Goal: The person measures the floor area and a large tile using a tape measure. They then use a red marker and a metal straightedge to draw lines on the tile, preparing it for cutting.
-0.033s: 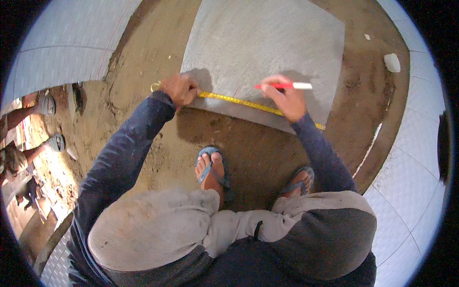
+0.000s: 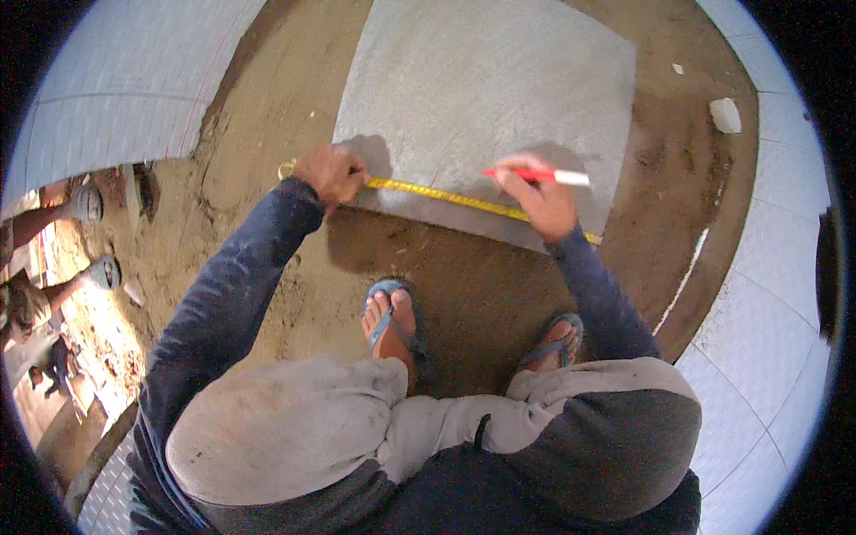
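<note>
A large grey tile [image 2: 490, 80] lies on the brown mortar bed in front of me, a faint red mark near its close edge. A yellow tape measure [image 2: 446, 195] runs across it from left to right, just inside that edge. At the tile's left edge my left hand [image 2: 330, 176] is closed on the tape; a yellowish loop pokes out beyond the fingers. My right hand [image 2: 541, 198] pinches a red marker pen [image 2: 539, 175] with a white end, held over the tile just beyond the tape, its tip leftward. That hand and wrist hide part of the tape.
Pale tiles line the left [image 2: 116, 107] and right [image 2: 749, 321]. A white chunk [image 2: 726, 116] sits on the mortar at right. My sandalled feet [image 2: 390, 321] stand on the near mortar. Another person's sandalled feet [image 2: 89, 203] show at far left, beside rubble.
My right hand and the marker have shifted slightly right over the tile. My left hand stays at the tile's left edge, and the whole view has moved a little.
</note>
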Action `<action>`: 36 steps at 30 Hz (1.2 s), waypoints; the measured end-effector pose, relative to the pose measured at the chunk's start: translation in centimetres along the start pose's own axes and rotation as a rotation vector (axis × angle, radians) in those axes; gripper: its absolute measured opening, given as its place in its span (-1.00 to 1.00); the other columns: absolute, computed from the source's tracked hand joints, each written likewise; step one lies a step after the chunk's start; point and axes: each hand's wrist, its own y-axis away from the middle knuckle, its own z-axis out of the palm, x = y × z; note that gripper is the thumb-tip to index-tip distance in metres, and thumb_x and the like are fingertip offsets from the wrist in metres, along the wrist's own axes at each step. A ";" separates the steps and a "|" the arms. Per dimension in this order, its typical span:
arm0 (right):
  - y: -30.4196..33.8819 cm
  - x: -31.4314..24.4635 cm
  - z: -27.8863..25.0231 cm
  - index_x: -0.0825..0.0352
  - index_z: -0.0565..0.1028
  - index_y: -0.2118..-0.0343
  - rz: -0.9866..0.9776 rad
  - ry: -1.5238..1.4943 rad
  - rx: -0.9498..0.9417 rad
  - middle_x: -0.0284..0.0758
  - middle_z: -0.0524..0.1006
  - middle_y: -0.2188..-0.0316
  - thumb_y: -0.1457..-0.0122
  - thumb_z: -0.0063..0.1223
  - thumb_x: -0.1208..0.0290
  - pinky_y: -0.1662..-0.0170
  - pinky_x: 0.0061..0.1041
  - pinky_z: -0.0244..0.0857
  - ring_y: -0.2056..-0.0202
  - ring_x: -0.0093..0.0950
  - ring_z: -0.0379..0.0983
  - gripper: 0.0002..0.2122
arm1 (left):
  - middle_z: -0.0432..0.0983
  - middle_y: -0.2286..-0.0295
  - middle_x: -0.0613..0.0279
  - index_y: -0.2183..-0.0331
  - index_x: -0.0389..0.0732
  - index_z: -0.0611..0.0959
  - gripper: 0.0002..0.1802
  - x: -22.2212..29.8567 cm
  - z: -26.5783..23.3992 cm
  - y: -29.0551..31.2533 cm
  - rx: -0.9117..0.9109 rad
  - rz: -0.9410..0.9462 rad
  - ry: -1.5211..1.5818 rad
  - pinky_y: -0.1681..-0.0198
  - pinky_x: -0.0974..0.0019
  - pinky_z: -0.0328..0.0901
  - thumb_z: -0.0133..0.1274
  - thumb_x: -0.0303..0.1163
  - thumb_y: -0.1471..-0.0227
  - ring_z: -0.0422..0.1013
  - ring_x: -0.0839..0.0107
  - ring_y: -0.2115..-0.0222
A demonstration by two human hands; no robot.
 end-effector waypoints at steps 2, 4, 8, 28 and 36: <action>4.6 -0.3 -2.8 0.32 0.57 0.27 0.076 0.001 0.079 -0.39 0.56 0.44 -0.22 0.07 0.23 0.26 -0.53 0.35 0.35 -0.59 0.46 -0.76 | 0.59 0.47 0.00 0.40 -0.11 0.70 -0.72 2.3 -1.0 -0.6 -0.068 -0.059 0.001 0.34 0.01 0.38 0.08 -0.13 0.01 0.52 0.00 0.43; 10.1 0.6 -5.3 0.28 0.57 0.22 0.281 -0.231 0.059 -0.37 0.56 0.42 -0.24 0.05 0.20 0.31 -0.52 0.36 0.34 -0.57 0.46 -0.75 | 0.59 0.47 0.00 0.40 -0.11 0.71 -0.71 2.1 -1.2 -0.8 -0.105 -0.072 0.024 0.34 0.01 0.38 0.07 -0.12 0.00 0.52 0.01 0.42; 21.9 -1.2 -7.4 0.31 0.43 0.11 0.480 -1.100 0.609 -0.36 0.47 0.32 -0.31 -0.08 0.19 0.46 -0.62 0.28 0.38 -0.53 0.42 -0.72 | 0.57 0.48 -0.02 0.41 -0.13 0.70 -0.74 1.1 0.0 0.9 0.123 0.026 0.013 0.35 0.01 0.37 0.10 -0.16 0.04 0.51 0.00 0.40; 8.9 -9.6 -17.3 0.32 0.48 0.14 0.483 -0.531 0.405 -0.34 0.53 0.44 -0.21 -0.11 -0.16 0.41 -0.37 0.38 0.49 -0.51 0.47 -0.46 | 0.57 0.54 0.19 0.40 -0.32 0.67 -0.65 38.1 -4.9 -15.3 -0.114 0.310 0.860 0.38 0.27 0.35 -0.09 -0.25 -0.13 0.46 0.42 0.51; 9.6 -3.5 -19.2 0.29 0.51 0.16 0.135 0.000 0.560 -0.33 0.56 0.43 -0.27 -0.19 -0.06 0.38 -0.45 0.37 0.43 -0.49 0.52 -0.54 | 0.59 0.50 -0.05 0.44 -0.24 0.71 -0.72 43.2 0.5 -20.6 0.102 0.070 0.763 0.25 0.15 0.39 0.00 -0.26 -0.01 0.55 0.11 0.43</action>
